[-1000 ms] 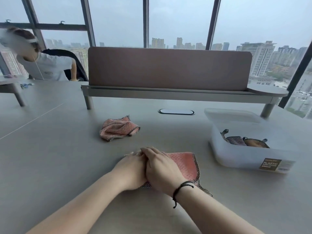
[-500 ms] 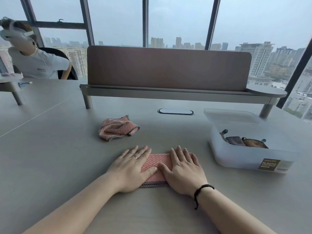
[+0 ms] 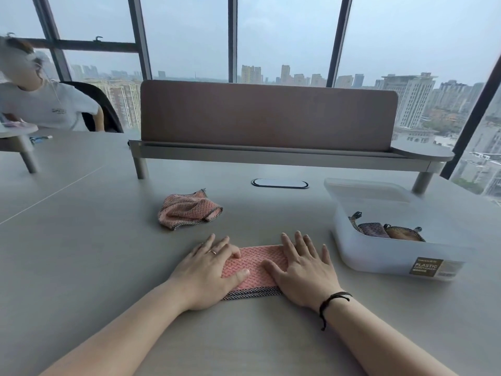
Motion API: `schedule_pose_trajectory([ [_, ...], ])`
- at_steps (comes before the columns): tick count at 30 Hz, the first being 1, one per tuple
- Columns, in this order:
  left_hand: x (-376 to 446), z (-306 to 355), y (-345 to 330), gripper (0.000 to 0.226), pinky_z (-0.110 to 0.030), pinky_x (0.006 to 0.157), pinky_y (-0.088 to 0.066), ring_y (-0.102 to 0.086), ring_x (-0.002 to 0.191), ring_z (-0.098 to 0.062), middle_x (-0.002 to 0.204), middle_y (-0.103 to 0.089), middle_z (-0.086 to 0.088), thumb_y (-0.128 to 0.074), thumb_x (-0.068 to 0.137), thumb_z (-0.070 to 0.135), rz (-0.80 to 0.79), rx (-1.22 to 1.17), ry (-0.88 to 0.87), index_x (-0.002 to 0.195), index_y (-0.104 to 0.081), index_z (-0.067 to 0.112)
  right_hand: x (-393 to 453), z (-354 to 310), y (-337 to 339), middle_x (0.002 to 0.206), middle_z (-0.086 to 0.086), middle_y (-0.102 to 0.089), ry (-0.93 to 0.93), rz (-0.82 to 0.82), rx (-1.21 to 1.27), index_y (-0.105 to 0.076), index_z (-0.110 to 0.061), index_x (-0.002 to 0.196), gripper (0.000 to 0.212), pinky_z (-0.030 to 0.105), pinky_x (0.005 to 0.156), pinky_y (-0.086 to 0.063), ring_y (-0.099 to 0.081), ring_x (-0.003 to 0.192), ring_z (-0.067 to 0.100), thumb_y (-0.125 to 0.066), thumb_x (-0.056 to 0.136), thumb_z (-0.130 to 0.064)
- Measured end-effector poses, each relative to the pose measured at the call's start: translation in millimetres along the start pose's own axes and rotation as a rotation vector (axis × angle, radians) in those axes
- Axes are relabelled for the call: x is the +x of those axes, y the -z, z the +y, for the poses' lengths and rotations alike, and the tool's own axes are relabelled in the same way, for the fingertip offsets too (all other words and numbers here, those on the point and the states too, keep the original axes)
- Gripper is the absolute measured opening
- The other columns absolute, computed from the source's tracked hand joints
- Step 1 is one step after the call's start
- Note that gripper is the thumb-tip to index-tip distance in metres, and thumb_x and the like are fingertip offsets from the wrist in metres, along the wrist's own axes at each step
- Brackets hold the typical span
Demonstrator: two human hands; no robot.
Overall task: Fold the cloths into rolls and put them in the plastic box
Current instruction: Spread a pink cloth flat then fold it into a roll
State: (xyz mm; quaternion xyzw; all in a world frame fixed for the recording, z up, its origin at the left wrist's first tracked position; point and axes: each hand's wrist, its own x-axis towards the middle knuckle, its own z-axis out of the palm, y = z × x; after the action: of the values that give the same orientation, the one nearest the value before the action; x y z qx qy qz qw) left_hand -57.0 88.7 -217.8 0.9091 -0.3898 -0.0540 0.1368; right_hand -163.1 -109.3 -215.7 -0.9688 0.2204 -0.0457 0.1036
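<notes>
A pink cloth [image 3: 253, 267] with a dark checked hem lies folded into a flat strip on the grey table in front of me. My left hand [image 3: 208, 272] presses flat on its left end and my right hand [image 3: 305, 267] presses flat on its right end, fingers spread. A second pink cloth [image 3: 187, 208] lies crumpled farther back to the left, untouched. The translucent plastic box [image 3: 379, 256] stands open at the right, with two rolled dark cloths [image 3: 387, 230] inside.
A brown desk divider [image 3: 267, 115] on a raised grey shelf runs across the back of the table. A cable port [image 3: 279, 183] sits in the tabletop behind the cloths. Another person [image 3: 40, 101] sits at the far left.
My hands went from overlapped on the cloth's left part to side by side, then slid apart along the folded strip, so more pink cloth shows between them.
</notes>
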Motion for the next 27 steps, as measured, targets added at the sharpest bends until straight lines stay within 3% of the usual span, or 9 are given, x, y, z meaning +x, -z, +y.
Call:
schedule_pose_trajectory([
  [2,2,0,1,0.051,-0.042,0.123,-0.006,0.002,0.153,-0.012,0.165,-0.016,0.007,-0.03,0.087,0.077,0.05,-0.005,0.018,0.123,-0.042,0.044,0,-4,4,0.15,0.008,-0.041,0.059,0.195,-0.091,-0.039,-0.027,0.143,0.074,0.046,0.114,-0.027,-0.034,0.142,0.029,-0.035,0.086,-0.074],
  [3,3,0,2,0.056,-0.042,0.123,-0.008,0.0,0.153,-0.012,0.165,-0.018,0.008,-0.028,0.086,0.079,0.08,0.006,0.023,0.124,-0.045,0.043,-3,-8,5,0.126,0.008,-0.055,0.107,0.31,-0.13,-0.053,-0.023,0.125,0.06,0.045,0.099,-0.041,-0.052,0.121,0.031,-0.045,0.086,-0.068],
  [5,4,1,4,0.063,-0.041,0.122,-0.013,-0.007,0.152,-0.011,0.162,-0.024,0.01,-0.025,0.085,0.082,0.14,0.027,0.026,0.123,-0.052,0.04,-13,-19,5,0.092,0.001,-0.059,0.178,0.471,-0.136,-0.06,-0.022,0.094,0.04,0.04,0.073,-0.047,-0.061,0.088,0.027,-0.052,0.085,-0.059],
  [6,4,2,5,0.065,-0.041,0.121,-0.018,-0.013,0.15,-0.011,0.16,-0.029,0.01,-0.024,0.085,0.082,0.171,0.029,0.024,0.122,-0.055,0.038,-18,-24,4,0.088,-0.001,-0.06,0.181,0.453,-0.104,-0.061,-0.023,0.088,0.039,0.038,0.07,-0.047,-0.063,0.085,0.025,-0.05,0.087,-0.06],
  [9,7,3,5,0.073,-0.037,0.112,-0.032,-0.034,0.137,-0.011,0.142,-0.05,0.01,-0.016,0.082,0.077,0.273,0.023,0.016,0.112,-0.066,0.033,-26,-31,-2,0.102,-0.004,-0.062,0.115,0.263,-0.047,-0.061,-0.026,0.095,0.05,0.037,0.084,-0.044,-0.06,0.104,0.021,-0.036,0.09,-0.069],
  [12,11,2,5,0.069,-0.036,0.103,-0.04,-0.048,0.118,-0.013,0.12,-0.061,0.013,-0.018,0.081,0.07,0.334,0.031,-0.005,0.101,-0.071,0.03,-21,-25,0,0.115,-0.006,-0.058,0.076,0.208,-0.048,-0.059,-0.029,0.107,0.06,0.039,0.097,-0.039,-0.052,0.118,0.019,-0.026,0.087,-0.075],
  [15,13,2,4,0.058,-0.034,0.1,-0.039,-0.048,0.11,-0.01,0.109,-0.06,0.018,-0.029,0.082,0.067,0.325,-0.01,-0.076,0.093,-0.073,0.03,-6,-13,-2,0.139,-0.009,-0.049,0.092,0.101,0.004,-0.051,-0.033,0.129,0.064,0.046,0.118,-0.02,-0.037,0.139,0.014,-0.024,0.089,-0.075],
  [19,15,3,-1,0.042,-0.032,0.106,-0.036,-0.044,0.116,-0.004,0.111,-0.057,0.019,-0.046,0.079,0.064,0.207,-0.131,-0.235,0.094,-0.072,0.034,19,6,-2,0.162,-0.021,-0.019,0.207,-0.059,0.083,-0.029,-0.04,0.15,0.067,0.046,0.123,-0.003,-0.005,0.151,0.005,-0.031,0.091,-0.072],
  [27,21,-12,-4,0.045,-0.025,0.11,-0.034,-0.043,0.125,0.002,0.125,-0.057,0.02,-0.049,0.083,0.067,0.183,-0.187,-0.262,0.111,-0.067,0.036,45,30,2,0.16,-0.031,-0.009,0.373,-0.164,0.041,-0.017,-0.052,0.15,0.074,0.043,0.124,-0.001,0.003,0.149,-0.003,-0.019,0.083,-0.083],
])
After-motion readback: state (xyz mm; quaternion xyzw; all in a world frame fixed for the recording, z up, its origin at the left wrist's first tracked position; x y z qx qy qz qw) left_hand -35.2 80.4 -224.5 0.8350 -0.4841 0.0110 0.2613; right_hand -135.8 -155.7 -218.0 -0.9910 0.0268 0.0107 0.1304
